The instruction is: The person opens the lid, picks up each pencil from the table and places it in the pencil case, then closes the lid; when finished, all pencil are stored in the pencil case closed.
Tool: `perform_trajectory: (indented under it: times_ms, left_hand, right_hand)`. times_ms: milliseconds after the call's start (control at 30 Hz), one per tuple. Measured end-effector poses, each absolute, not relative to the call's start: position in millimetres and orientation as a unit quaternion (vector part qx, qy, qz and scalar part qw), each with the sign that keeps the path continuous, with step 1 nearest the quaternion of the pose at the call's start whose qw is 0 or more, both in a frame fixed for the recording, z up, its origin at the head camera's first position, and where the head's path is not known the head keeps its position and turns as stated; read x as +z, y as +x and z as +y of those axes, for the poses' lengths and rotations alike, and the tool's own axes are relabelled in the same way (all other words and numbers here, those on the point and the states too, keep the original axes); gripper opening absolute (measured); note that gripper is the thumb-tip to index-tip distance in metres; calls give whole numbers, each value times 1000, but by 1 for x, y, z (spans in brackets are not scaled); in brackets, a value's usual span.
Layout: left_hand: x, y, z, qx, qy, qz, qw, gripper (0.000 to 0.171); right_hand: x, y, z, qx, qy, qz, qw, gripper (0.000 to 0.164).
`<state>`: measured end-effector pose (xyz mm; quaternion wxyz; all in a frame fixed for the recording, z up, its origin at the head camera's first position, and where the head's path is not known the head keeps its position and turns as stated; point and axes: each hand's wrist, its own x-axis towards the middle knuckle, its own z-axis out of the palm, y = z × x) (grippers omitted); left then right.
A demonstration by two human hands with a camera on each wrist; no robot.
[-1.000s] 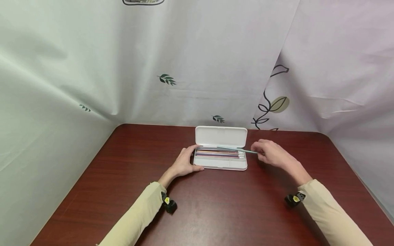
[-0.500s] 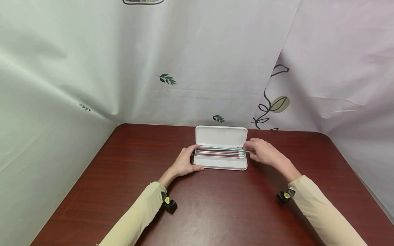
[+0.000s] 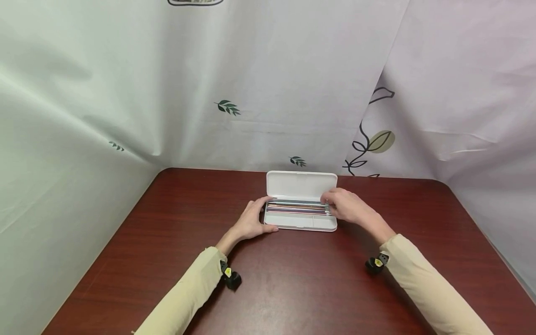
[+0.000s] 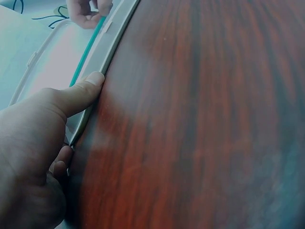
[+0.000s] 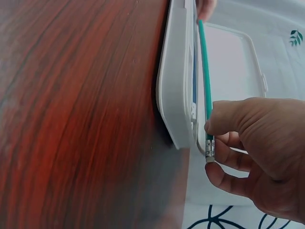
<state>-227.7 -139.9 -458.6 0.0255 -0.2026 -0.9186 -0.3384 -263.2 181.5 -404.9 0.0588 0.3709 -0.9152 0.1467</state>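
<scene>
A white pencil case (image 3: 293, 221) lies with its lid (image 3: 299, 184) raised at the back. Several coloured pencils (image 3: 293, 210) lie side by side in its long rear compartment. My left hand (image 3: 248, 224) holds the case's left end, thumb on the front edge and fingers round behind. My right hand (image 3: 351, 205) is over the case's right end. Its thumb and fingers pinch a green pencil (image 5: 205, 67) near the metal band, and the eraser end points toward my fingertips. In the right wrist view, the pencil runs along the case above its rim.
The case rests toward the far side of a dark red-brown wooden table (image 3: 289, 279). White cloth (image 3: 268, 93) with printed leaves hangs behind and at both sides. A smaller front compartment divider (image 3: 313, 220) shows inside the case.
My right hand has moved left with the green pencil, from beside the case to over its right end. The pencil now lines up with the others. My left hand stays put.
</scene>
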Motion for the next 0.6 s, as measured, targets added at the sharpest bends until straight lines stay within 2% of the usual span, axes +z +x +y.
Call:
perform_trajectory:
  times_ms: [600]
  left_hand:
    - [-460,-229,-140,-340,-203,-918,30,92]
  right_hand:
    - [-411,-268,161,162,390,-903,79,21]
